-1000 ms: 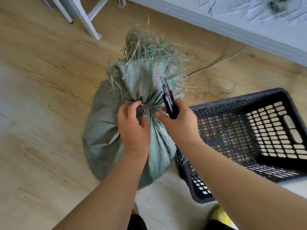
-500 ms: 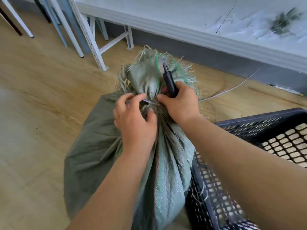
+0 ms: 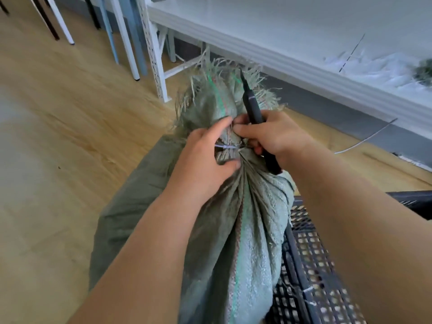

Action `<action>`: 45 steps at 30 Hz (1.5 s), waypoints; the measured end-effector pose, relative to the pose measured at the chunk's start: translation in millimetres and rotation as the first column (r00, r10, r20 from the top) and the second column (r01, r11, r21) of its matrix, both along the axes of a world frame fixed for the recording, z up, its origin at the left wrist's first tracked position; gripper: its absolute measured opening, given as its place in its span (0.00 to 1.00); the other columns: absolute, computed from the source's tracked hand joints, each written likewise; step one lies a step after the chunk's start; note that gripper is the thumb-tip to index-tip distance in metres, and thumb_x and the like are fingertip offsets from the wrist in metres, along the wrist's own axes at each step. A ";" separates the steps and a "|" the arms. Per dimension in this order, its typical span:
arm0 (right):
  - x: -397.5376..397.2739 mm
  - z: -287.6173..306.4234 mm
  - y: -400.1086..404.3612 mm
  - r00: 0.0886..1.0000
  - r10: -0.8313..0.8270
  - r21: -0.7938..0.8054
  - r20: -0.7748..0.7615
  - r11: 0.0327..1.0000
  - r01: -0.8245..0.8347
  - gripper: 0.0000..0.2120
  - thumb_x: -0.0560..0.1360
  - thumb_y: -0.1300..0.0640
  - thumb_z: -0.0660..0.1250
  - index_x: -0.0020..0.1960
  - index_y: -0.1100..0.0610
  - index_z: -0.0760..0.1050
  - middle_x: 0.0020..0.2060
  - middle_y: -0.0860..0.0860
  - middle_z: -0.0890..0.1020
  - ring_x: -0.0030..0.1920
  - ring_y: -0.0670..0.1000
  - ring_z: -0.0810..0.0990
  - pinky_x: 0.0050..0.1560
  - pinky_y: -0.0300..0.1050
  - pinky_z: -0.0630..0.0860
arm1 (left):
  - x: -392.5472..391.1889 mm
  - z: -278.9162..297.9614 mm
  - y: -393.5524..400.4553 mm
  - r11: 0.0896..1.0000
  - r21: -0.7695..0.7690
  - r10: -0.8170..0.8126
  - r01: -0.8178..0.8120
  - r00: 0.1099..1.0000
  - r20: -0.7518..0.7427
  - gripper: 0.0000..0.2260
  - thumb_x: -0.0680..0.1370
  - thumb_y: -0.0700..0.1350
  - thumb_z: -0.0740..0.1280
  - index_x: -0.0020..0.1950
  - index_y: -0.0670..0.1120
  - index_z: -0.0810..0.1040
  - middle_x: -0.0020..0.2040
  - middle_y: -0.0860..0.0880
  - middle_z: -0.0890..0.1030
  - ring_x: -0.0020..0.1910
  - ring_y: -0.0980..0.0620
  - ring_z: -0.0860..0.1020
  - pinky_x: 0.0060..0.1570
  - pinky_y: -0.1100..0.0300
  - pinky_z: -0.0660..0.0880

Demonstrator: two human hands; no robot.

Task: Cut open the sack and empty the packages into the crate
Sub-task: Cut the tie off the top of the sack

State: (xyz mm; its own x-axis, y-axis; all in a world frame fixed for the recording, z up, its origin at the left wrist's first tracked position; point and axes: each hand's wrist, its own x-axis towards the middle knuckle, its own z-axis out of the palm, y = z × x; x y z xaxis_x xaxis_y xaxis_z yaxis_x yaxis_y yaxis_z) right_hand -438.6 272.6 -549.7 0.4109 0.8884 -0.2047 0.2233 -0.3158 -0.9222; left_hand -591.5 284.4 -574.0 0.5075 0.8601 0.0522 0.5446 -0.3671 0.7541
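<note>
Hands meet mid-frame: our left hand (image 3: pixel 203 157) pinches the sack (image 3: pixel 252 230) neck, our right hand (image 3: pixel 273 139) grips a cutter (image 3: pixel 253 108); crate (image 3: pixel 315 265) lower right.

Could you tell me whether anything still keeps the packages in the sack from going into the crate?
Yes. The sack is still tied shut: a pale tie cinches its gathered neck between the left hand and the right hand, which holds the black cutter. The crate stands right beside the sack, with nothing else visible between them.

Rough woven plastic sack (image 3: pixel 254 242), frayed top; matt blk plastic crate (image 3: pixel 325 265).
</note>
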 end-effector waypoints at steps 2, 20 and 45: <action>-4.1 -3.6 -1.8 0.999 -0.009 0.018 0.043 1.000 0.008 0.04 0.72 0.61 0.73 0.43 0.54 0.79 0.23 0.45 0.73 0.20 0.42 0.69 0.24 0.35 0.68 | -3.5 -5.4 2.2 1.000 -0.005 0.006 -0.006 0.998 -0.067 0.36 0.71 0.48 0.75 0.74 0.61 0.62 0.67 0.52 0.71 0.64 0.54 0.71 0.56 0.64 0.65; -25.8 -31.8 -28.3 0.917 0.044 0.035 0.396 0.997 -0.063 0.04 0.72 0.57 0.73 0.44 0.48 0.81 0.36 0.45 0.80 0.33 0.42 0.75 0.36 0.35 0.70 | -3.2 -26.3 9.7 0.980 -0.075 0.187 -0.187 0.982 0.002 0.14 0.68 0.45 0.72 0.53 0.52 0.82 0.42 0.53 0.82 0.42 0.51 0.80 0.39 0.60 0.74; -13.1 -35.3 -37.0 0.965 0.012 0.163 0.262 0.985 -0.057 0.05 0.74 0.58 0.71 0.44 0.48 0.79 0.41 0.46 0.81 0.42 0.45 0.78 0.48 0.39 0.72 | -2.5 -18.7 -5.2 0.990 0.124 0.078 -0.073 0.996 -0.033 0.09 0.75 0.49 0.69 0.55 0.53 0.79 0.45 0.54 0.82 0.42 0.51 0.80 0.41 0.55 0.77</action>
